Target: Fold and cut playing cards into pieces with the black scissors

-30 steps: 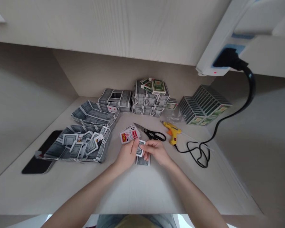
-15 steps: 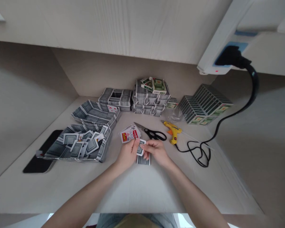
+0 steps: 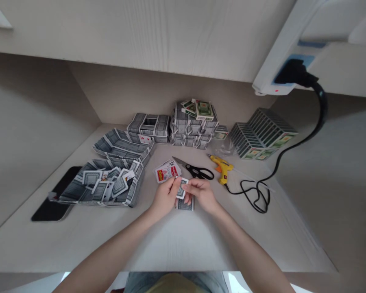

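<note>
My left hand (image 3: 164,197) and my right hand (image 3: 201,193) meet over the desk (image 3: 177,240) and both pinch one small grey-backed playing card (image 3: 181,189), folded or bent between the fingers. Under the hands lies another grey-backed card (image 3: 184,204), flat on the desk. Just beyond my left hand sits a small fan of face-up cards (image 3: 166,171) with red print. Black-handled scissors (image 3: 197,171) lie right behind my right hand.
A yellow glue gun (image 3: 221,168) with a black cord (image 3: 256,195) lies to the right, plugged into a power strip (image 3: 280,69). Trays built of cards (image 3: 110,183) hold loose cards at left. Stacked card boxes (image 3: 193,126), card packs (image 3: 262,136) and a dark phone (image 3: 55,195) ring the area.
Both hands have shifted slightly away from me with the card still pinched between them. Nothing else has moved.
</note>
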A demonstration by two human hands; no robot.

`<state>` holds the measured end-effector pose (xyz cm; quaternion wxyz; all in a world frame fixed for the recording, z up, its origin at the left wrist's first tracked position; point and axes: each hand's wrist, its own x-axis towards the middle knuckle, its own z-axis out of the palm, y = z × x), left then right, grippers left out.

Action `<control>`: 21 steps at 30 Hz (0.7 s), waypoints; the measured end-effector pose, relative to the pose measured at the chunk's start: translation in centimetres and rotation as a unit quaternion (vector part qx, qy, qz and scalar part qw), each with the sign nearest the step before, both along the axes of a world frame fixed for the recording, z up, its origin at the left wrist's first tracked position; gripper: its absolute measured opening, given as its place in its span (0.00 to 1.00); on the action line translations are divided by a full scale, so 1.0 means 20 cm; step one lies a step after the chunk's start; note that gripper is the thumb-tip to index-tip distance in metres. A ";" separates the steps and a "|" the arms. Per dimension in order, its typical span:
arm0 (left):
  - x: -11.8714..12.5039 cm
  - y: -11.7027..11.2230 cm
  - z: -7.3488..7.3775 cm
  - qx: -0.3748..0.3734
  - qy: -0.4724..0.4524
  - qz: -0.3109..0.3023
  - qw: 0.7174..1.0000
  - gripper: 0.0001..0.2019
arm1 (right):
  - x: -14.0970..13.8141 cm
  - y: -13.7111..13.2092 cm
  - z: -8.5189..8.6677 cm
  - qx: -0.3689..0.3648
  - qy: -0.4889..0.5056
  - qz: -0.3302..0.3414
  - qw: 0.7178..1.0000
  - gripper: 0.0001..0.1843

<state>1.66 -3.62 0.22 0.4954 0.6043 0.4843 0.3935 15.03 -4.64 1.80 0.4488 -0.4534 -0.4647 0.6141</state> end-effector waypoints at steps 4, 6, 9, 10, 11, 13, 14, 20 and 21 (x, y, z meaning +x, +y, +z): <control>-0.01 0.03 0.02 -0.067 -0.069 -0.038 0.995 0.20 | 0.01 0.01 -0.01 0.009 -0.008 0.001 1.000 0.18; -0.02 0.05 0.03 -0.074 -0.076 -0.042 0.994 0.20 | 0.02 0.01 -0.01 0.016 -0.018 0.006 1.000 0.18; -0.02 0.05 0.04 -0.049 -0.050 -0.015 0.997 0.19 | 0.02 0.02 -0.02 0.021 -0.027 0.012 0.999 0.18; -0.02 0.05 0.03 -0.040 -0.041 -0.006 0.998 0.20 | 0.02 0.01 -0.01 0.021 -0.028 0.014 0.999 0.18; -0.02 0.05 0.03 -0.032 -0.032 0.001 0.999 0.19 | 0.02 0.01 -0.01 0.020 -0.028 0.016 0.999 0.18; -0.02 0.05 0.03 -0.017 -0.014 0.009 1.000 0.19 | 0.02 0.01 -0.01 0.016 -0.026 0.019 0.999 0.18; -0.02 0.05 0.02 -0.008 -0.006 0.012 1.000 0.19 | 0.01 0.01 -0.01 0.014 -0.025 0.020 0.999 0.17; -0.02 0.05 0.01 0.004 -0.001 0.010 1.000 0.19 | 0.01 0.01 -0.02 0.012 -0.018 0.022 1.000 0.17; -0.02 0.04 0.01 -0.002 -0.008 0.008 1.000 0.20 | 0.01 0.01 -0.02 0.013 -0.017 0.021 1.000 0.17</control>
